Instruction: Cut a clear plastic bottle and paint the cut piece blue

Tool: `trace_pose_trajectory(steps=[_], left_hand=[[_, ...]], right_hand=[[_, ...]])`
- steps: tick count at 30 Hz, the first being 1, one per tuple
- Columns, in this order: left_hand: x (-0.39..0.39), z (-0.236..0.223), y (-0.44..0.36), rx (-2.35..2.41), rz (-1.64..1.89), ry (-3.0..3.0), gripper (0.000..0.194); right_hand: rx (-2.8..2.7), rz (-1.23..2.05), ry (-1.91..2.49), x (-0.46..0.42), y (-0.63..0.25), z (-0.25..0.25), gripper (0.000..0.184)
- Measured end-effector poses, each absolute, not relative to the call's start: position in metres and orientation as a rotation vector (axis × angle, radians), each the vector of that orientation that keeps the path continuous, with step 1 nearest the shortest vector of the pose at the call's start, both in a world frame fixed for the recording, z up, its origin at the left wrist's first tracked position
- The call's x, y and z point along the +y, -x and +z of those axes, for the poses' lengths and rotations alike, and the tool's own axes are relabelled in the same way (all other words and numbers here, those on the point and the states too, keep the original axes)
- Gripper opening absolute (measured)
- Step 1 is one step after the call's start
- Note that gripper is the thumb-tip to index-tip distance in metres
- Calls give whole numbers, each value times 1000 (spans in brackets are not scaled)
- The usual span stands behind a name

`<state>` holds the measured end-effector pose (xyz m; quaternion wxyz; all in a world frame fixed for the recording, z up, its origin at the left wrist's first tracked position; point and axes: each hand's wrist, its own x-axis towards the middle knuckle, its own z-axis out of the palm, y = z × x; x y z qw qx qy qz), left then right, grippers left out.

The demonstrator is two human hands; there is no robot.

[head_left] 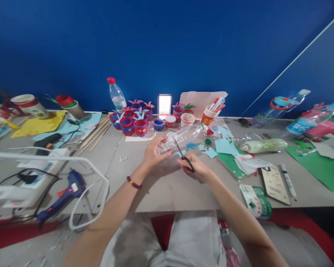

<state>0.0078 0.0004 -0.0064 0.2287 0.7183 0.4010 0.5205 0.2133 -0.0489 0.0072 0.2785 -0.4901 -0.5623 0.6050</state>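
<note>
My left hand (155, 151) grips a clear plastic bottle (185, 135) near its base, with the neck pointing away to the right. In my right hand (194, 167) is a pair of scissors (188, 164) with black handles. The blades reach up across the near side of the bottle; whether they cut into the plastic I cannot tell. Blue paper leaf shapes (208, 151) and a green bottle cap (208, 141) lie just right of the bottle. Behind it stand several red and blue painted cups (140, 128) with paper leaves, and a white paper cup (187, 119).
A blue hot glue gun (72, 189) with cords lies left, beside a white power strip (41, 174). Thin wooden sticks (96, 135) rest behind it. On the right are a pale green bottle (267, 145), a phone-like panel (274, 185) and a marker (288, 181). A blue wall (156, 48) rises behind.
</note>
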Motion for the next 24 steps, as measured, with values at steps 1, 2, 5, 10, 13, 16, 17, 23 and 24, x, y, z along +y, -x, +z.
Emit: trace_pose_trajectory(steps=[1, 2, 5, 10, 13, 16, 17, 23, 24], left_hand=[[0, -6, -8, 1102, 1422, -1997, 41], [0, -5, -8, 1101, 1409, -2015, 41], [0, -4, -7, 1095, 1389, -2045, 40], [0, -4, -7, 1098, 1409, -2004, 40], [1, -7, -7, 1107, 1415, -1993, 42], [2, -7, -6, 1121, 1409, -2007, 43], [2, -7, -6, 1123, 1407, -2016, 44], [4, -4, -4, 1141, 1420, -2048, 43], [4, -4, -3, 1137, 1411, -2047, 43]], right_hand=[[-1513, 1633, 1314, -48, -214, 6, 58], [-1515, 1645, 1315, -48, -215, 4, 57], [-1521, 1656, 1313, -48, -217, 3, 56], [-1496, 1629, 1338, -50, -214, 7, 58], [-1494, 1610, 1356, -50, -212, 9, 62], [-1486, 1649, 1323, -49, -212, 9, 64], [-1481, 1662, 1308, -48, -213, 8, 65], [-1470, 1661, 1299, -47, -213, 2, 65], [-1466, 1658, 1305, -46, -212, 2, 65]])
